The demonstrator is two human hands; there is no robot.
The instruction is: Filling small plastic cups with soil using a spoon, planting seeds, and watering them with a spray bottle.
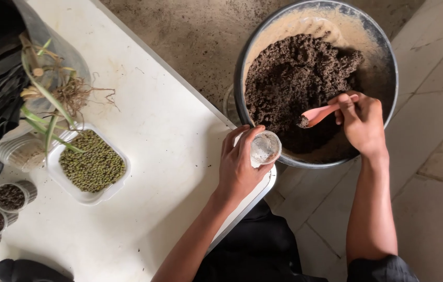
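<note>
Soil scooping at the bowl

Fingers of our right hand [361, 122] pinch a pink spoon [319, 114], tip in dark soil [292, 78] w/in the metal bowl [242, 68]. Left hand [238, 164] grips a small clear cup [265, 148] at the bowl's rim, over the white table [153, 130] edge.

Both forearms are bare; a short black sleeve [381, 269] shows at five o'clock, black clothing [255, 250] at six.

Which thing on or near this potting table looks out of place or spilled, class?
Little stands out. An uprooted plant lies on the white table with bare roots, its leaves trailing over the tray of green beans. Soil in the metal basin looks contained; no spill shows around the small cup.
</note>
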